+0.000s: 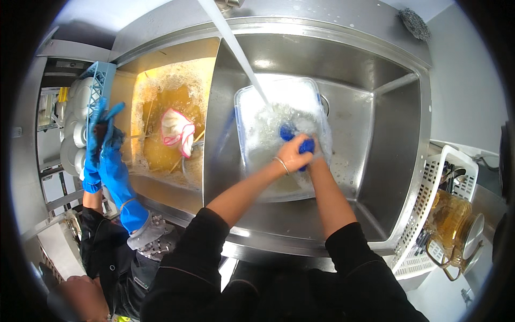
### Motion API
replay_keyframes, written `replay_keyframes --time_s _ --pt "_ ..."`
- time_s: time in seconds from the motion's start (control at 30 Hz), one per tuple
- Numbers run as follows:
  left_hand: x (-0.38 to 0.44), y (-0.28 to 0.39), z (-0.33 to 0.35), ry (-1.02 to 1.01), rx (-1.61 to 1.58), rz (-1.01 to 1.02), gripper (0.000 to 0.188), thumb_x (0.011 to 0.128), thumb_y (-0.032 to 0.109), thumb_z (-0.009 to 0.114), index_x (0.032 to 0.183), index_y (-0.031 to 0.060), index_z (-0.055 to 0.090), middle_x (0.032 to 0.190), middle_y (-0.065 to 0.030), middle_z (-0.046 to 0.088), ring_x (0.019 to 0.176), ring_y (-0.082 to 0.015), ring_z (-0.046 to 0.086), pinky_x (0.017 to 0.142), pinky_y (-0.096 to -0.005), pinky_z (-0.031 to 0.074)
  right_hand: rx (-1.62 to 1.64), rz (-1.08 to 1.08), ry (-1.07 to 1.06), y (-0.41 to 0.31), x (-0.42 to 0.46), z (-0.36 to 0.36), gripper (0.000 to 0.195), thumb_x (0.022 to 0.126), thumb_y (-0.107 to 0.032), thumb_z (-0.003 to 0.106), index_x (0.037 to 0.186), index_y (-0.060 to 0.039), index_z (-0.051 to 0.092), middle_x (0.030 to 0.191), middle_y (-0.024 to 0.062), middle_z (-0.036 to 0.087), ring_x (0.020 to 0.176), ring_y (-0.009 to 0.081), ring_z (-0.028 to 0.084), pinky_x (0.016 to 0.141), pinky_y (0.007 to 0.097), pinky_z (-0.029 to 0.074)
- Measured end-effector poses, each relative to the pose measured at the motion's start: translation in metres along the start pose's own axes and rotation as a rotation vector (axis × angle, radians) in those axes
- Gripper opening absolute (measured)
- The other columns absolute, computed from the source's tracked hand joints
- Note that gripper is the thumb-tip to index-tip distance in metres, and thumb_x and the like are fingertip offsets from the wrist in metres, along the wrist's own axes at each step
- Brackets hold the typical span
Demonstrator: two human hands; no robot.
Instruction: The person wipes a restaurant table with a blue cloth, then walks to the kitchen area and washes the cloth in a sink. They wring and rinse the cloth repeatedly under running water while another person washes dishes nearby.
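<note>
A clear plastic tub (238,124), full of foamy water, sits in the right basin of a steel sink (396,116). My left hand (294,153), with a bangle at the wrist, grips a blue scrubbing pad or cloth (306,146) above the suds. Against its right side is my right hand (316,152), blurred and partly covered by foam, so its grip is unclear. Another blue piece (287,131) shows in the foam just beyond; whether the two are joined is hidden. A stream of water (237,46) falls into the tub's far part.
The left basin (169,189) holds brownish water and a pink-edged white cloth (177,129). At left, a co-worker's blue-gloved hands (105,141) are beside a blue rack (105,76) and white dishes (80,133). A white basket (418,201) and amber jugs (452,225) stand right. Steel wool (414,24) lies on the ledge.
</note>
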State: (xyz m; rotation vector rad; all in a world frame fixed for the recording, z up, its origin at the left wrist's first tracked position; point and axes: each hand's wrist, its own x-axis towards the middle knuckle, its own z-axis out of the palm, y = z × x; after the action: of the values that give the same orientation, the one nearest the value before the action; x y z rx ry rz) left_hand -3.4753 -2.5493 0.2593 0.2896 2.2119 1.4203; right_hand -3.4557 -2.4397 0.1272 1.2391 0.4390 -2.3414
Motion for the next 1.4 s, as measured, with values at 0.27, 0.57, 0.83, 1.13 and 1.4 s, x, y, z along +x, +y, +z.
replay_keyframes --time_s 0.27,0.57,0.83,1.13,1.4 --pt "0.041 -0.013 -0.034 0.146 0.682 -0.277 0.039 0.073 0.039 0.055 0.103 0.0154 0.055 0.105 -0.0135 0.057 0.097 -0.0331 0.054 0.077 -0.0430 0.044 -0.910 0.046 -0.023 -0.011 -0.045 0.034 0.039 0.087 -0.042 0.044 0.098 -0.0063 0.055 0.096 0.0135 0.059 0.072 0.0198 0.061 0.061 0.0274 0.051" --pt "0.011 -0.061 -0.030 -0.591 1.057 -0.242 0.068 0.072 0.037 0.058 0.134 0.0254 0.032 0.134 -0.0121 0.036 0.125 -0.0365 0.029 0.097 -0.0528 0.027 -1.212 -0.474 0.601 0.032 -0.044 0.034 0.048 0.082 -0.022 0.048 0.120 0.0050 0.040 0.117 0.0265 0.049 0.114 0.0390 0.044 0.096 0.0397 0.034" --pt "0.013 -0.056 0.004 -0.181 0.194 -0.407 0.061 0.076 0.037 0.060 0.124 0.0055 0.041 0.119 -0.0169 0.050 0.109 -0.0278 0.049 0.093 -0.0340 0.037 -0.399 -0.195 0.275 0.040 0.062 -0.054 0.046 0.086 -0.038 0.038 0.107 -0.0004 0.056 0.108 0.0188 0.057 0.097 0.0322 0.055 0.087 0.0395 0.042" --pt "0.031 -0.028 -0.053 0.174 0.667 -0.341 0.041 0.075 0.042 0.051 0.103 0.0130 0.058 0.089 -0.0196 0.063 0.084 -0.0355 0.060 0.076 -0.0433 0.046 -0.866 -0.100 -0.160 0.019 -0.070 0.062 0.043 0.086 -0.036 0.051 0.109 0.0005 0.054 0.099 0.0119 0.061 0.086 0.0206 0.058 0.074 0.0322 0.048" --pt "-0.004 -0.043 -0.034 -0.319 1.185 -0.049 0.068 0.070 0.028 0.058 0.130 0.0059 0.035 0.137 -0.0162 0.029 0.123 -0.0344 0.032 0.097 -0.0515 0.029 -1.076 -0.663 0.539 0.002 -0.061 0.059 0.042 0.084 -0.025 0.047 0.123 -0.0095 0.046 0.118 0.0220 0.051 0.110 0.0363 0.048 0.094 0.0379 0.035"
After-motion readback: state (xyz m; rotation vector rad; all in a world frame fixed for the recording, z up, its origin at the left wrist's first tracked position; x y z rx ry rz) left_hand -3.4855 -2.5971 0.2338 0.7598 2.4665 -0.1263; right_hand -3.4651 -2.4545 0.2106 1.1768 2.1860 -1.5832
